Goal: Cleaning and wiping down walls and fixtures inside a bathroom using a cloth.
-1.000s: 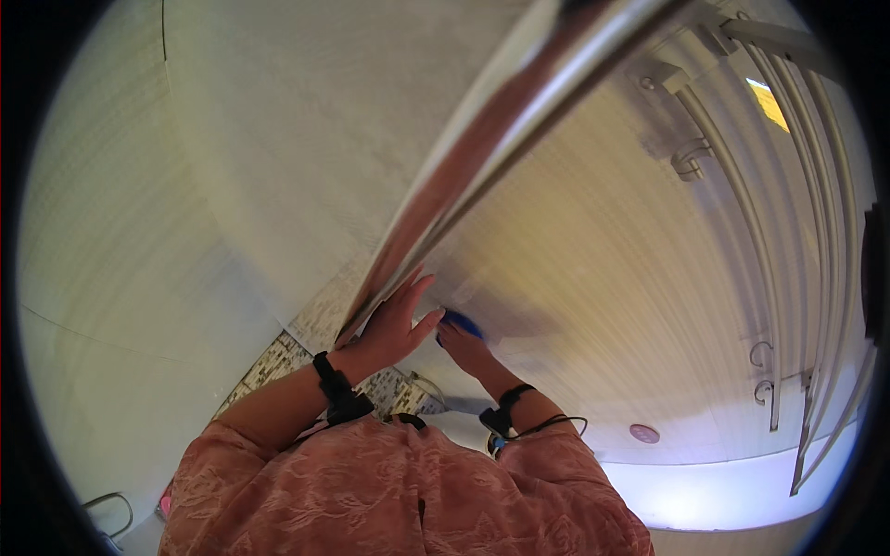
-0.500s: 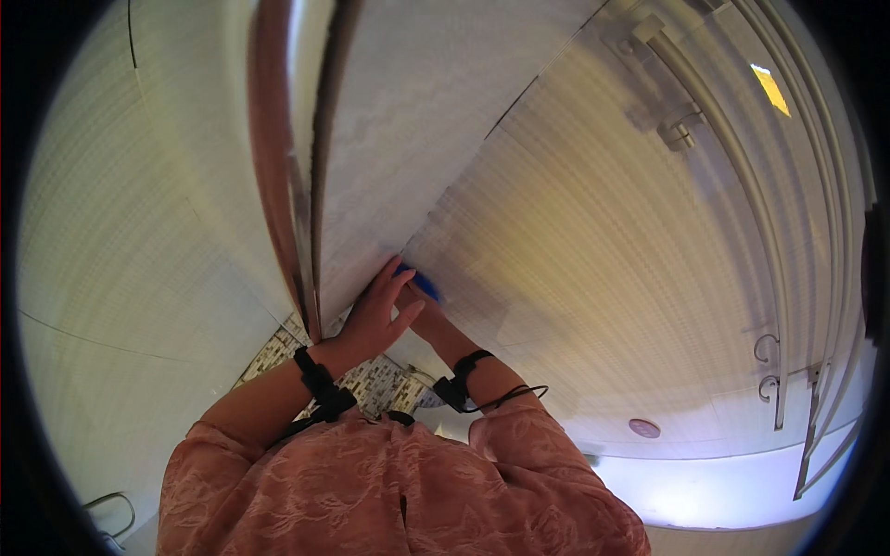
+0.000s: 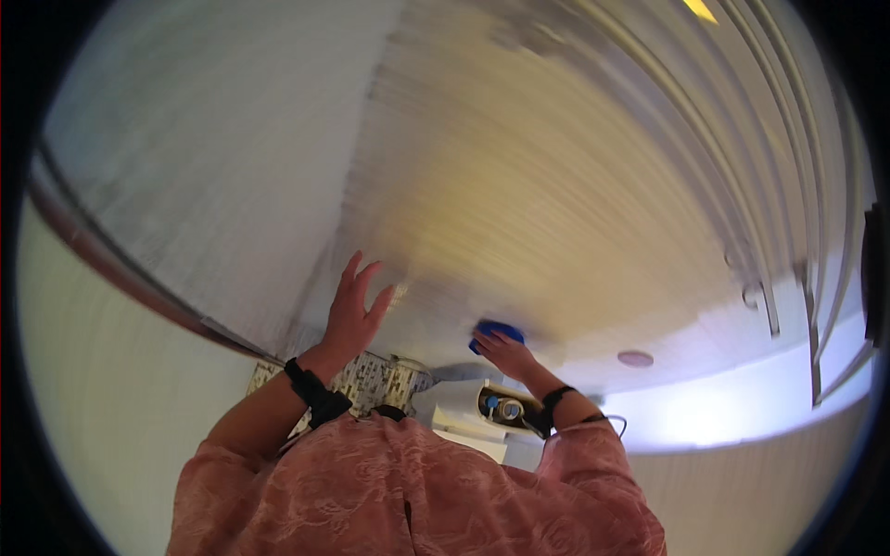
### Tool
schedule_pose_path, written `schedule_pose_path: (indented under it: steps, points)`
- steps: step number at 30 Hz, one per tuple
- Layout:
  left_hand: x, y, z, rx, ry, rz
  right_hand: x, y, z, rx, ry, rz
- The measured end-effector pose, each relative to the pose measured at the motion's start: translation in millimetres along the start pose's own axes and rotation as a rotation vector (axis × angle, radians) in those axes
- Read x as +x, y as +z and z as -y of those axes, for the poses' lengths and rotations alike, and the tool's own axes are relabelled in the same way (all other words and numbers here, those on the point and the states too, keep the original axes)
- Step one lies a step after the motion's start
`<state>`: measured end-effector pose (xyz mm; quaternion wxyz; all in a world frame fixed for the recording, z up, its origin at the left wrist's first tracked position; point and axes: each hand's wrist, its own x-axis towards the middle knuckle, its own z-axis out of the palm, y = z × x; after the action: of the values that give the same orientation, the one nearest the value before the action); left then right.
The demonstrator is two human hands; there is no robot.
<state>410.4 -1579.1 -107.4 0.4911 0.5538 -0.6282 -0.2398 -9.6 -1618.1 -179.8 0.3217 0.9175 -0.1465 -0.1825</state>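
Note:
My right hand (image 3: 503, 352) presses a blue cloth or sponge (image 3: 497, 329) against the pale, striped tiled wall (image 3: 556, 232); I cannot tell which of the two it is. The blue edge shows above and beside my fingers. Raised near the corner where two walls meet, my left hand (image 3: 350, 310) holds nothing, its fingers spread apart. Whether its fingertips touch the wall is unclear. Below my right hand stands a white toilet tank (image 3: 454, 397) with an open top, where a blue-and-white fitting (image 3: 508, 408) shows inside.
Curved metal rails (image 3: 691, 111) and hooks (image 3: 753, 295) run along the right wall. A round pinkish disc (image 3: 635, 358) sits low on the wall, near a bright white panel (image 3: 705, 408). At the left is a brown door edge (image 3: 139, 278). Mosaic tile (image 3: 366, 380) shows below my left hand.
My right hand has slid right along the wall with the blue cloth or sponge, away from the corner. My left hand has parted from it. The view has turned right, uncovering the tank.

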Motion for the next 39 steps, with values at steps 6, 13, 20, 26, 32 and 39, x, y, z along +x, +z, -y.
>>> schedule_pose_path:
  steps: [6,13,20,26,32,39]
  points:
    - [3,-30,7,0.015,0.281,-0.022,174,-36,23,1.146,0.43,0.19]
    - [19,-65,-17,0.155,0.519,-0.052,146,-68,47,0.174,0.332,-0.292]
    - [45,-52,-67,0.384,0.74,-0.115,82,-92,56,0.417,0.912,-0.556]
    - [86,-7,-108,0.511,1.027,-0.133,103,-94,30,0.56,2.097,-1.508]
    - [111,19,-121,0.748,1.124,-0.312,165,-41,46,0.862,2.612,-1.732]
    - [113,31,-123,0.842,1.25,-0.325,106,86,67,1.139,3.264,-1.861]
